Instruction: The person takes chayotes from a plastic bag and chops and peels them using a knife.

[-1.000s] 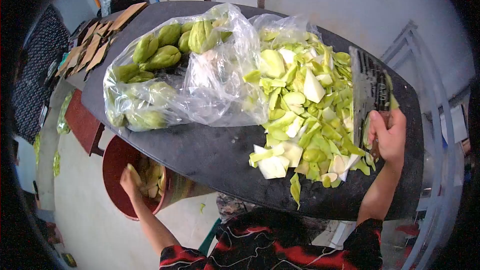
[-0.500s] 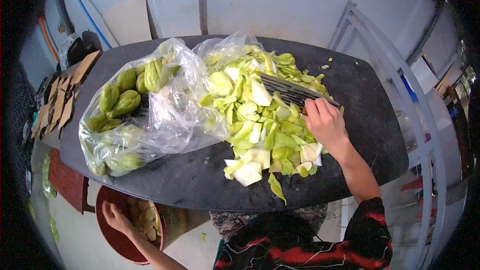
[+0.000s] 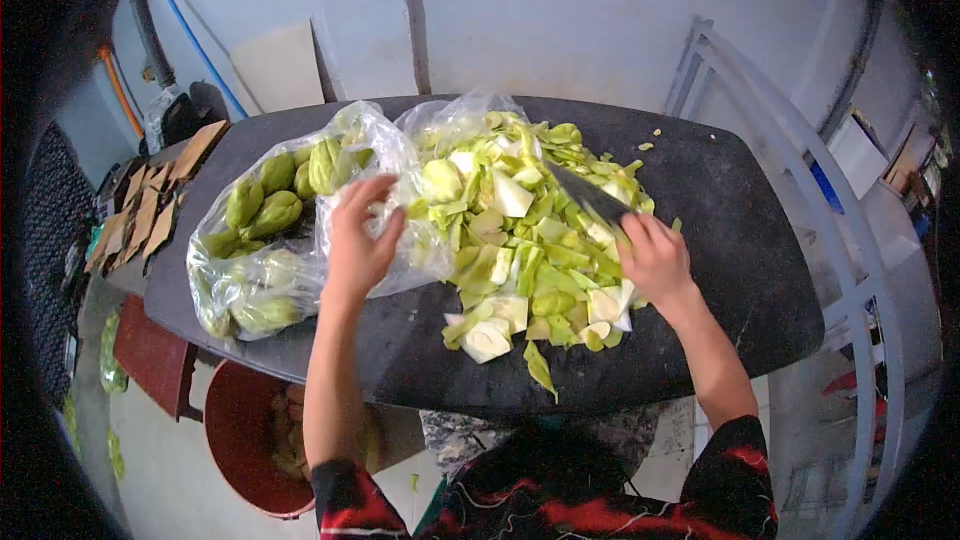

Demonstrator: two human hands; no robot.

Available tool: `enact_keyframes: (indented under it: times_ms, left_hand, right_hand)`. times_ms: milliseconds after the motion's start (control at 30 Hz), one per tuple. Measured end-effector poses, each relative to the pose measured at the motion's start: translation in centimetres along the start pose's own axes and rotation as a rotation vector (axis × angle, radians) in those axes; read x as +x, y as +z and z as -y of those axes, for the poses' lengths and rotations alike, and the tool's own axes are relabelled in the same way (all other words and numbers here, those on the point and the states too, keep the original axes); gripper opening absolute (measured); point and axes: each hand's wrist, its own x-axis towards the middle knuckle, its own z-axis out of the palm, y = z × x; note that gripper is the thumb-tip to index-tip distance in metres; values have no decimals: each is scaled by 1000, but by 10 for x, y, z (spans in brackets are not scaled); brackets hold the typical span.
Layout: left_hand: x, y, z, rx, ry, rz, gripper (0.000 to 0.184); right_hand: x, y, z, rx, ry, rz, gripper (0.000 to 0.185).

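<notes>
My right hand grips a knife with a broad dark blade, held over the right side of a heap of green peels and pale slices. My left hand is open, its fingers and thumb apart with nothing visible between them. It hovers over the clear plastic bag, and I cannot tell whether it touches the plastic. Whole green chayotes lie inside the bag, left of that hand. The knife's handle is hidden in my right fist.
The dark table carries bag and heap. Below its front left edge stands a reddish-brown bucket with pieces inside, beside a red stool. Cardboard pieces lie at the left. A grey metal rail runs along the right.
My left hand has risen from the bucket to above the plastic bag. My right hand keeps hold of the knife, whose blade is now angled more steeply. The view has shifted slightly.
</notes>
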Motion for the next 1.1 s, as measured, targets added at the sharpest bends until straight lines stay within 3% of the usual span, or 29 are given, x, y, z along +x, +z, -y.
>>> enact_keyframes:
  times_ms: [33, 133, 167, 267, 300, 333, 567, 767, 967, 1033, 1100]
  left_hand:
    - [16, 16, 1, 15, -40, 98, 40]
    - [50, 61, 33, 353, 162, 295, 60]
    - [58, 75, 50, 352, 154, 287, 60]
    - [75, 95, 80, 455, 2, 566, 74]
    - [76, 97, 83, 453, 10, 575, 74]
    - [80, 98, 87, 417, -25, 571, 76]
    - [79, 92, 88, 462, -65, 562, 86]
    - [73, 97, 100, 287, -97, 412, 69]
    - [73, 106, 108, 91, -314, 234, 47]
    - [74, 104, 104, -340, -466, 124, 37]
    - [71, 99, 99, -435, -504, 99, 31]
  right_hand:
    - [3, 5, -3, -80, 114, 179, 28]
    - [-8, 18, -12, -75, 116, 116, 26]
    - [-10, 19, -11, -97, 102, 80, 27]
    - [-11, 26, -5, -130, 53, 37, 35]
    - [-12, 28, -3, -157, 19, 25, 42]
    - [-13, 29, -2, -162, 32, 124, 61]
    - [-4, 47, 15, -168, 10, 305, 84]
    - [0, 49, 20, -149, -19, 380, 89]
    - [7, 49, 19, -113, -70, 321, 87]
    - [8, 51, 20, -105, -65, 305, 85]
    - [7, 53, 19, -83, -33, 216, 83]
